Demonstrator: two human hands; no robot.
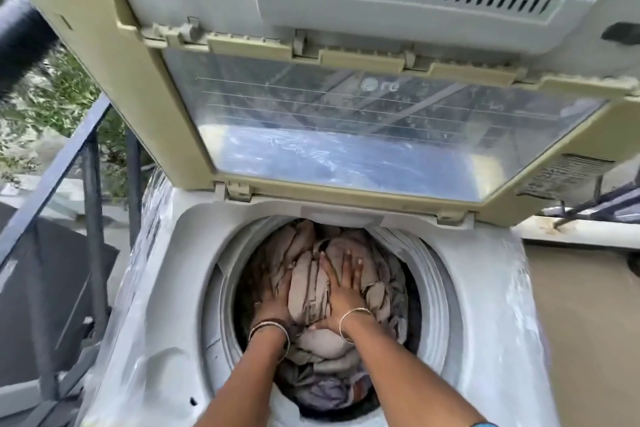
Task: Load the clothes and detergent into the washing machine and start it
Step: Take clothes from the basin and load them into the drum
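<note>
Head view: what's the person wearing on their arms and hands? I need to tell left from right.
Both forearms are bare, with no sleeves or gloves in view. The left hand has thin bangles at the wrist, one metallic, one dark. The right hand has a single thin gold-coloured bangle. A bit of blue shows on the right arm at the frame's bottom edge; what it is, I cannot tell.

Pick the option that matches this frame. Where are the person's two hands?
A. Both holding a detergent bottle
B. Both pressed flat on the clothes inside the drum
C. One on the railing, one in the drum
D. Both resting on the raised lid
B: the left hand and right hand lie open, palms down, on the clothes inside the washing machine, whose lid stands raised.
</note>
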